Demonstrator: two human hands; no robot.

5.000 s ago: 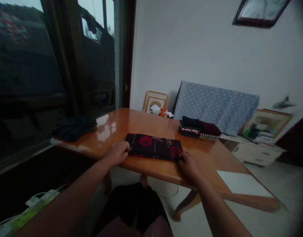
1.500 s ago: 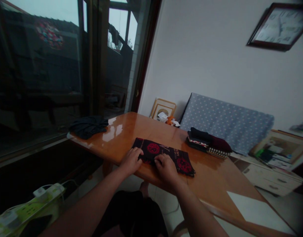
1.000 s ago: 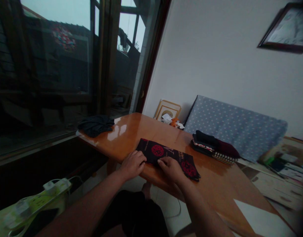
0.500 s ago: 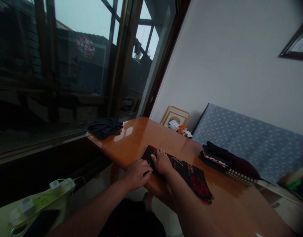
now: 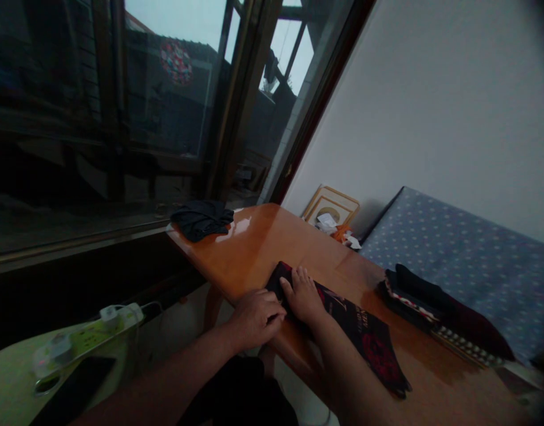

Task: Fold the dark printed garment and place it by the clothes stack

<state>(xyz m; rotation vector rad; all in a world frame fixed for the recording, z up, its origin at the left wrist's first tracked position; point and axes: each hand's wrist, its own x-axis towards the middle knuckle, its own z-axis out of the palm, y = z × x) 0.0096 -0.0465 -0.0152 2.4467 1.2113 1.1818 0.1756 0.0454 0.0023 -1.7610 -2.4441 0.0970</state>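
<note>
A folded dark garment (image 5: 356,322) with red print and pale lettering lies slantwise along the near side of the table. My right hand (image 5: 303,296) rests flat on its far-left part, fingers stretched and thumb apart. At the garment's near-left edge, by the table's rim, my left hand (image 5: 258,316) is closed with bent fingers on the fabric. Its fingertips are partly hidden from view.
The brown glossy table (image 5: 258,242) carries a crumpled dark cloth (image 5: 202,219) at its far-left corner and a stack of folded clothes (image 5: 435,305) on the right. A power strip (image 5: 89,337) and a phone (image 5: 79,384) lie on a stand at lower left.
The view has shifted, so the table and clothes stand farther right. Both hands remain at the same part of the garment, with little visible movement.
</note>
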